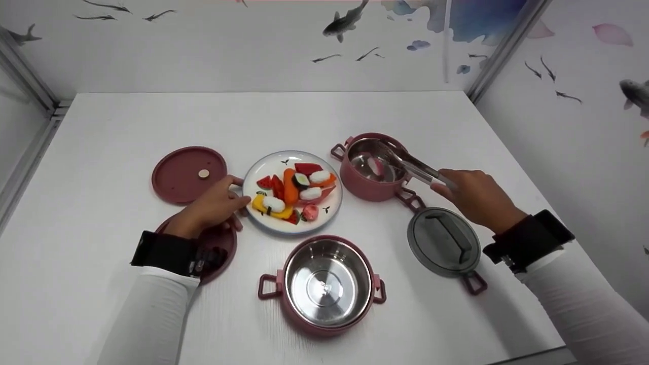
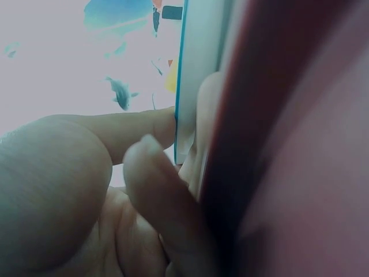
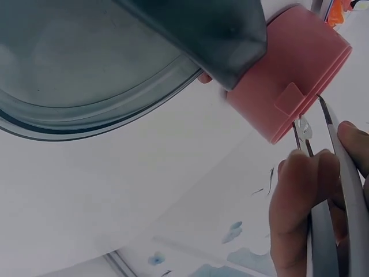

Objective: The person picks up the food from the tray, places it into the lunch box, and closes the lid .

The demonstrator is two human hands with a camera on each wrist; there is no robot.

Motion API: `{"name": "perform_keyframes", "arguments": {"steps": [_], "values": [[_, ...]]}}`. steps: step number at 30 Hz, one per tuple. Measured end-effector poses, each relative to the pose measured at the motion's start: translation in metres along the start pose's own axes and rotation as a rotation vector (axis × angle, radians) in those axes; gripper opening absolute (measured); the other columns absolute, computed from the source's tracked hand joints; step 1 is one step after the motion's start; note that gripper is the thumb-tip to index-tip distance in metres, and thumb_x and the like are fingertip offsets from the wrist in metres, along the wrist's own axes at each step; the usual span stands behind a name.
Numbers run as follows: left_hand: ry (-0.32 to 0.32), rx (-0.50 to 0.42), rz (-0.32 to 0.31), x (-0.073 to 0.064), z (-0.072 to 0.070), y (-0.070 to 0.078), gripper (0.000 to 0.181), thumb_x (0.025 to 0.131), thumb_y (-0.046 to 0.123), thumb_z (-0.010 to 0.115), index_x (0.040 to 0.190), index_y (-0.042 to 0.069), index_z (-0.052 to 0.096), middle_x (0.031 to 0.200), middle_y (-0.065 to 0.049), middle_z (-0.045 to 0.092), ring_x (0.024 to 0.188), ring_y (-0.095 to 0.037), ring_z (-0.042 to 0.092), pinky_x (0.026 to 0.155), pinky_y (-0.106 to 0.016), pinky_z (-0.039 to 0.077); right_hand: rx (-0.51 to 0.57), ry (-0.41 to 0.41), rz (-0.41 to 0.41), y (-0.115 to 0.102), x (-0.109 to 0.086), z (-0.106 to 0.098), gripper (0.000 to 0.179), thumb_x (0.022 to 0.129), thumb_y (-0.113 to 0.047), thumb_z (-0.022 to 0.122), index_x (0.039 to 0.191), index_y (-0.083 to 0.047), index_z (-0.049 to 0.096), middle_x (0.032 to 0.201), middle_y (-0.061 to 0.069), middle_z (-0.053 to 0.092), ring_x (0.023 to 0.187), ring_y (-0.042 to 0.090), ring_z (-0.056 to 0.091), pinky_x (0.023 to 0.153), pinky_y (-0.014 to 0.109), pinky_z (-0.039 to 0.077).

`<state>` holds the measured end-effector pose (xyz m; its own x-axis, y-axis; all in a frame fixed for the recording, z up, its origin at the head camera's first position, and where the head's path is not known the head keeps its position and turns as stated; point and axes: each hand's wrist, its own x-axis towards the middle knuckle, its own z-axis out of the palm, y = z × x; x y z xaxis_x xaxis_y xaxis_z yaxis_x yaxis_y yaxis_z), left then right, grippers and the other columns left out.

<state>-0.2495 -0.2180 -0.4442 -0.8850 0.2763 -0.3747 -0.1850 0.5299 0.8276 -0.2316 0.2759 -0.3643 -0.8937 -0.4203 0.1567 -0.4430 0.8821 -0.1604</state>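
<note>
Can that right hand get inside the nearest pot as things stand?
Probably yes: the right hand holds tongs, but the nearest pot stands uncovered, and nothing tall seems to stand between.

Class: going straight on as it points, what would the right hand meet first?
Likely the round, dusty-red, steel-lined pot, toward which the right hand holds silver metal tongs; depth is unclear.
</note>
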Motion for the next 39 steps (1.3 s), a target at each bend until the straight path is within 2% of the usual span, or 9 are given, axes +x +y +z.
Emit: {"name": "perform_keyframes", "arguments": {"steps": [2, 4, 8, 11, 18, 26, 33, 39], "values": [[0.001, -0.001, -0.006, -0.002, -0.002, -0.002, 0.052, 0.104, 0.028, 0.050, 0.147, 0.007, 0.027, 0.103, -0.013, 0.067, 0.060, -0.014, 0.069, 0.052, -0.023, 0.050, 0.006, 0.021, -0.002, -0.003, 0.000, 0.001, 0.020, 0.102, -0.024, 0.059, 0.092, -0.007, 0.061, 0.072, 0.004, 0.060, 0.063, 0.018, 0.052, 0.060, 0.035, 0.044], [0.002, 0.001, -0.006, -0.003, -0.004, -0.003, 0.053, 0.104, 0.028, 0.050, 0.147, 0.006, 0.027, 0.104, -0.014, 0.067, 0.060, -0.014, 0.069, 0.052, -0.023, 0.050, 0.007, 0.064, -0.024, -0.008, -0.002, 0.001, 0.018, 0.101, -0.023, 0.060, 0.096, -0.007, 0.063, 0.074, 0.005, 0.063, 0.064, 0.019, 0.055, 0.060, 0.036, 0.046], [0.007, 0.000, -0.012, -0.003, -0.005, -0.003, 0.052, 0.104, 0.028, 0.050, 0.147, 0.007, 0.027, 0.105, -0.015, 0.066, 0.060, -0.014, 0.069, 0.052, -0.023, 0.050, -0.003, 0.137, -0.082, -0.024, -0.009, -0.001, 0.018, 0.098, -0.020, 0.064, 0.107, -0.004, 0.067, 0.085, 0.009, 0.071, 0.069, 0.021, 0.064, 0.062, 0.040, 0.053], [0.009, -0.003, -0.015, -0.004, -0.005, -0.003, 0.052, 0.104, 0.028, 0.050, 0.147, 0.008, 0.028, 0.106, -0.015, 0.066, 0.060, -0.014, 0.069, 0.052, -0.023, 0.050, -0.005, 0.149, -0.112, -0.040, -0.013, -0.001, 0.025, 0.096, -0.020, 0.068, 0.116, -0.004, 0.067, 0.094, 0.010, 0.074, 0.075, 0.022, 0.069, 0.065, 0.042, 0.057], [0.008, -0.018, -0.024, -0.004, -0.004, -0.004, 0.052, 0.104, 0.028, 0.050, 0.147, 0.008, 0.028, 0.105, -0.015, 0.066, 0.060, -0.014, 0.069, 0.052, -0.022, 0.050, 0.015, 0.079, -0.144, -0.064, -0.007, 0.008, 0.038, 0.095, -0.026, 0.069, 0.128, -0.006, 0.065, 0.099, 0.009, 0.075, 0.083, 0.022, 0.072, 0.073, 0.041, 0.060], [-0.001, -0.005, -0.017, 0.000, -0.002, -0.001, 0.053, 0.104, 0.028, 0.051, 0.148, 0.009, 0.027, 0.104, -0.014, 0.065, 0.059, -0.013, 0.068, 0.051, -0.022, 0.049, 0.028, 0.002, -0.190, -0.080, 0.010, 0.027, 0.042, 0.095, -0.030, 0.069, 0.128, -0.004, 0.064, 0.101, 0.013, 0.076, 0.084, 0.024, 0.074, 0.077, 0.043, 0.061], [-0.019, -0.015, -0.009, 0.000, 0.001, 0.004, 0.054, 0.105, 0.029, 0.051, 0.148, 0.009, 0.027, 0.103, -0.014, 0.065, 0.058, -0.012, 0.067, 0.051, -0.022, 0.050, 0.065, -0.052, -0.159, -0.085, 0.022, 0.038, 0.043, 0.097, -0.035, 0.065, 0.126, -0.004, 0.064, 0.108, 0.012, 0.075, 0.088, 0.026, 0.072, 0.082, 0.046, 0.059], [-0.005, -0.027, -0.012, -0.001, 0.001, -0.002, 0.052, 0.104, 0.028, 0.051, 0.147, 0.009, 0.028, 0.102, -0.015, 0.065, 0.057, -0.013, 0.067, 0.050, -0.021, 0.049, 0.148, -0.115, -0.138, -0.088, 0.032, 0.046, 0.037, 0.099, -0.035, 0.064, 0.125, -0.009, 0.066, 0.109, 0.008, 0.074, 0.094, 0.024, 0.070, 0.087, 0.047, 0.058]]}}
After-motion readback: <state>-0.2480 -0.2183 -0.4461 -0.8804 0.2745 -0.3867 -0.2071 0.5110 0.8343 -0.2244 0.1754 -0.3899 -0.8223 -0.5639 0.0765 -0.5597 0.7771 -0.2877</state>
